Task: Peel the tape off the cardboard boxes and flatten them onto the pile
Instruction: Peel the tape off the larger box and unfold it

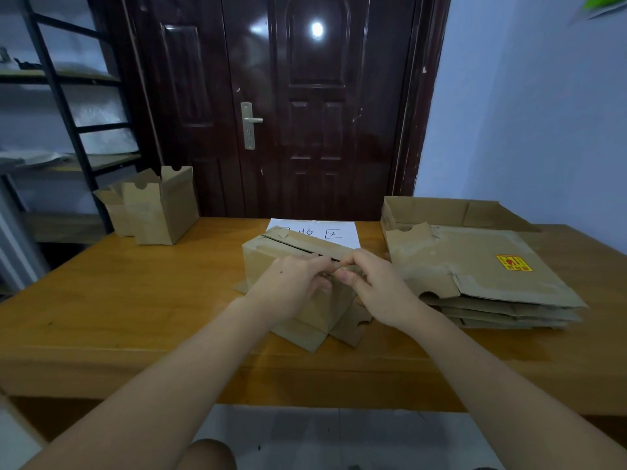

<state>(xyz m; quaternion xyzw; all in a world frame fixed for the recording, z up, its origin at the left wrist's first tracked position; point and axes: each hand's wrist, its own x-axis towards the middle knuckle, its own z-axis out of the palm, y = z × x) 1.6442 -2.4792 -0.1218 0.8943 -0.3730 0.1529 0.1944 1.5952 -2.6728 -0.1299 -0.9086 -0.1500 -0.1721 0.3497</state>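
Fingers (325, 266) of my left hand (291, 283) and right hand (376, 286) are pinching tape (334, 271) on the box (268, 256) (seam slit open) near the pile (475, 266).

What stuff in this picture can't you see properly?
- Head view: the tape on the box, hidden under the left hand and right hand.
- The white paper sign: the box covers part of its writing.
- The yellow label on the flattened pile: print too small.

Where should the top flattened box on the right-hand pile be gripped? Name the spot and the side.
Grip the flattened box by its near left flap, beside the half-round notch, coming from the front left. That edge overhangs the pile beneath, so fingers can probably slip under; elsewhere it lies flat on the stack.
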